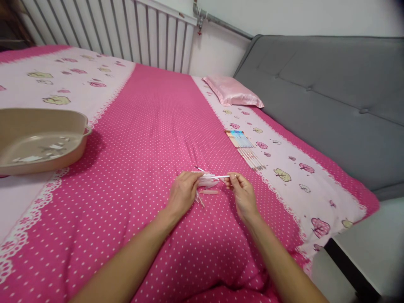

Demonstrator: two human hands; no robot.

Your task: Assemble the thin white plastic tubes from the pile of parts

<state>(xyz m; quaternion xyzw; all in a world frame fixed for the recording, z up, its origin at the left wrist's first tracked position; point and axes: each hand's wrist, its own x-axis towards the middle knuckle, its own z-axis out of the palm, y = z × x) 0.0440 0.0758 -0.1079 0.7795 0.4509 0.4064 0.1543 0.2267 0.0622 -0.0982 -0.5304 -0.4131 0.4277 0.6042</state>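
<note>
My right hand (242,195) is closed in a pinch on one end of a thin white stick (223,176), which points left toward the other hand. My left hand (183,189) is closed around a bunch of similar white sticks (206,176), and their ends jut out to the right past its fingers. Pale, see-through material (208,182) shows beneath them; whether it is a bag or wrapper I cannot tell. Just below lies a short pale pink strip (209,192). Several thin sticks (200,199) stick out under my left hand, whose fingertips are partly hidden.
A pink dotted bedspread (151,126) lies under everything. To the right are a row of slim, pencil-like sticks with blue ends (240,139) and a paler row (251,158). A beige basin (71,158) holding white scraps stands left. Behind are a pink pillow (233,90) and grey headboard (325,80).
</note>
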